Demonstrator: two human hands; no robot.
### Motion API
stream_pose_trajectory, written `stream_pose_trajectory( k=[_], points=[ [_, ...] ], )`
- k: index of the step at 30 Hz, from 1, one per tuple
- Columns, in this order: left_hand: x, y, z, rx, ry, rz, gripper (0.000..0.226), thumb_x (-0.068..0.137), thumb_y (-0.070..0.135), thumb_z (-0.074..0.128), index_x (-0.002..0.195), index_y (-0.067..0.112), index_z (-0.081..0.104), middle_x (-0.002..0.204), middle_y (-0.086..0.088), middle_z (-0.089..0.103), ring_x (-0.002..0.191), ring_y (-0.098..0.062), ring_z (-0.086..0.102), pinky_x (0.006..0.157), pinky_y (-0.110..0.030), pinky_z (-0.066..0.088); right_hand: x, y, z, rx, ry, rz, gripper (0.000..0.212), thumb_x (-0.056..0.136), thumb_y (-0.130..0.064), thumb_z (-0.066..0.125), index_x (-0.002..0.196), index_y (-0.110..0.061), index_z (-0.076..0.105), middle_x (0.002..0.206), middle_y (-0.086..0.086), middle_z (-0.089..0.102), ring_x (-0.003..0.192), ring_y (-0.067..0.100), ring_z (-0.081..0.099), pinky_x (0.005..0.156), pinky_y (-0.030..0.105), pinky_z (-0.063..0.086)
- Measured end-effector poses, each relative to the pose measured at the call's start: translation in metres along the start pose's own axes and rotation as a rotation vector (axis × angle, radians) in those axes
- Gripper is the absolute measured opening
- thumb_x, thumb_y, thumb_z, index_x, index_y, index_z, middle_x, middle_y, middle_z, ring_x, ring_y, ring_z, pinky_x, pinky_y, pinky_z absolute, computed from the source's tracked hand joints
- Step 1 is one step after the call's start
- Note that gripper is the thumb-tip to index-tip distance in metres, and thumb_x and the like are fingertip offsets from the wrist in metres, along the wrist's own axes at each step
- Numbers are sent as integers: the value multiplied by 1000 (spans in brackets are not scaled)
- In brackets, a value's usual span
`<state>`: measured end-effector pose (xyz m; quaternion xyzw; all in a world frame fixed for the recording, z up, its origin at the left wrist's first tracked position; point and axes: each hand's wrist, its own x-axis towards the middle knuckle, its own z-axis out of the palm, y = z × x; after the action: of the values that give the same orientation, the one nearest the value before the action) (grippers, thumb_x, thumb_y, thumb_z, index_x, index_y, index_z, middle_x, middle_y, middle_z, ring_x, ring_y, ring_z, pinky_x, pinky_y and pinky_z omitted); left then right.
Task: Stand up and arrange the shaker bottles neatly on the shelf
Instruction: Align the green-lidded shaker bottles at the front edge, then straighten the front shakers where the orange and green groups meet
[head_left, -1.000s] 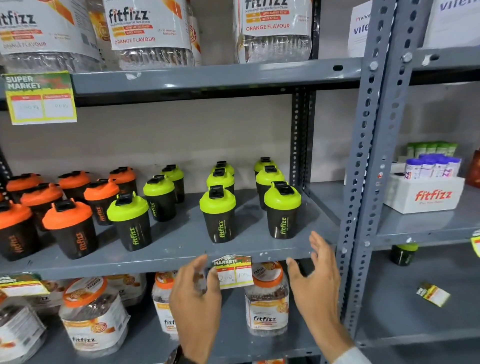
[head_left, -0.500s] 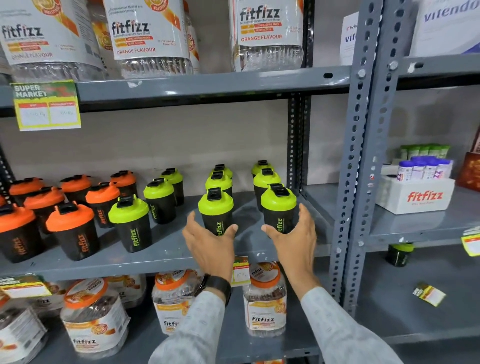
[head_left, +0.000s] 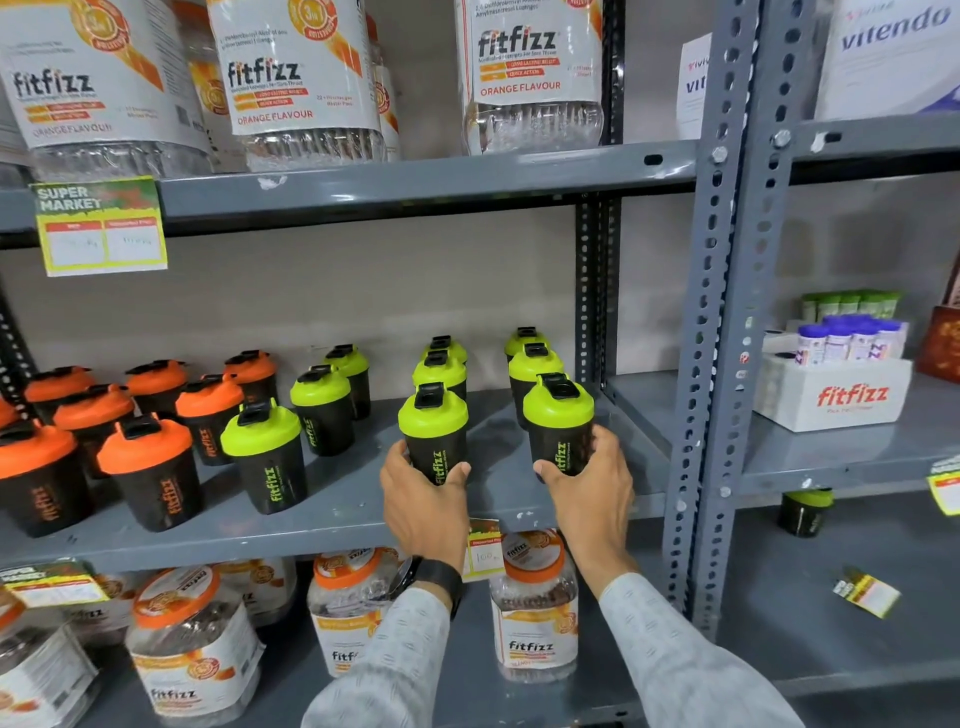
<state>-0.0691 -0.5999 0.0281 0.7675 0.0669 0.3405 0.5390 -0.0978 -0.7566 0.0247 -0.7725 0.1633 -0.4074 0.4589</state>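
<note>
Black shaker bottles stand upright on the grey middle shelf (head_left: 332, 519). Several with orange lids (head_left: 148, 470) crowd the left; several with green lids form rows toward the right. My left hand (head_left: 423, 504) wraps the base of the front green-lidded shaker (head_left: 434, 431) of the middle row. My right hand (head_left: 597, 488) wraps the base of the front green-lidded shaker (head_left: 558, 421) of the right row. Both bottles rest on the shelf. Another green-lidded shaker (head_left: 265, 457) stands apart to the left, near the front.
Large fitfizz jars (head_left: 296, 78) fill the upper shelf and smaller jars (head_left: 535, 608) the lower one. A perforated grey upright (head_left: 727, 322) bounds the bay on the right. Beyond it sit a white fitfizz box (head_left: 836, 397) and one lone shaker (head_left: 802, 512) on a lower shelf.
Both hands rose from below the shelf edge, reached in, and closed around the bases of the two front green-lidded shakers. The camera moved closer.
</note>
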Motion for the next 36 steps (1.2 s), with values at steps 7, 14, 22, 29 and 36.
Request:
stream_pose_trajectory(
  k=[7,14,22,29,36],
  points=[
    [-1,1,-3,9,-4,19,71,71,27,91,131,14,55,122,-9,64,115,-32,61,90,-44,48,-2,-2,3,2,-5,-10,71,70,-26,94,129,-13,55,120,6,67,110,27,64,90,36,48],
    [-2,3,-3,6,2,19,73,72,27,91,133,13,55,126,-9,64,117,-32,61,92,-43,48,-4,-2,5,-23,17,-29,76,72,-29,93,134,-11,53,126,8,66,114,29,64,93,43,51],
    [-1,-1,-5,3,-17,40,70,73,28,90,132,15,55,123,-7,64,115,-30,61,91,-43,48,-6,-2,6,-26,21,-35,75,73,-28,93,134,-11,52,127,10,65,113,31,65,92,42,51],
    [-4,-6,-22,6,-43,75,91,75,40,88,150,16,42,145,-9,54,134,-28,51,106,-48,46,-16,-6,-4,19,23,-64,93,77,-32,90,152,-10,40,138,12,56,127,28,56,101,39,47],
    [11,-36,-90,-30,122,189,49,89,27,77,134,16,58,128,-2,64,116,-19,60,99,-46,52,-51,-24,5,108,54,-242,53,80,-18,87,126,-12,59,112,-3,58,101,16,59,87,34,50]
  ],
)
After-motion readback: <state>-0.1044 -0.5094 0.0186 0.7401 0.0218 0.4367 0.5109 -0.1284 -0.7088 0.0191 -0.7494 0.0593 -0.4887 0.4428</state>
